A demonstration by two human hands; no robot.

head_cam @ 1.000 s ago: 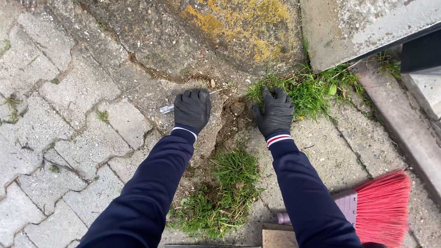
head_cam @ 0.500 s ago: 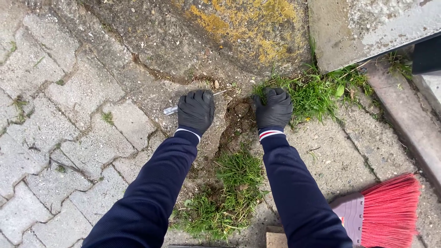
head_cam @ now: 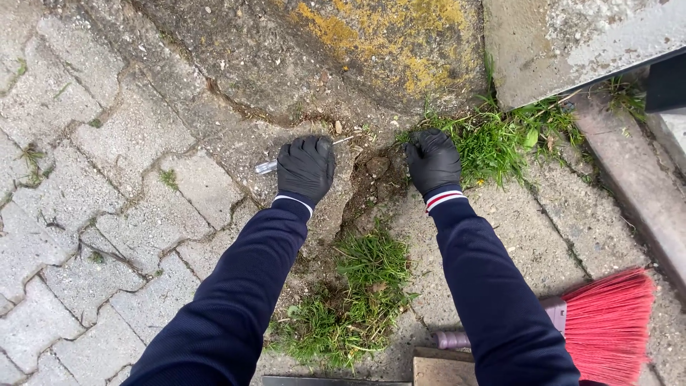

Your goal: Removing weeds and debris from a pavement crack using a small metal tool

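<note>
Both my hands wear black gloves and dark blue sleeves. My left hand (head_cam: 306, 166) is closed around a thin tool with a clear handle (head_cam: 266, 167); its metal tip (head_cam: 344, 140) sticks out to the right over the cracked paving. My right hand (head_cam: 431, 159) is closed on a tuft of grass at the left edge of a green grass patch (head_cam: 500, 139) growing along the concrete slab. Between the hands lies a hollow of bare brown soil (head_cam: 371, 179).
A second grass clump (head_cam: 350, 300) grows in the crack between my arms. A red-bristled broom head (head_cam: 607, 325) lies at the lower right. Grey paving stones (head_cam: 86, 214) spread to the left, and a lichen-stained concrete slab (head_cam: 371, 36) lies ahead.
My right hand has closed tighter on the grass tuft and its forearm swung slightly to the right. My left hand keeps the tool in the same place.
</note>
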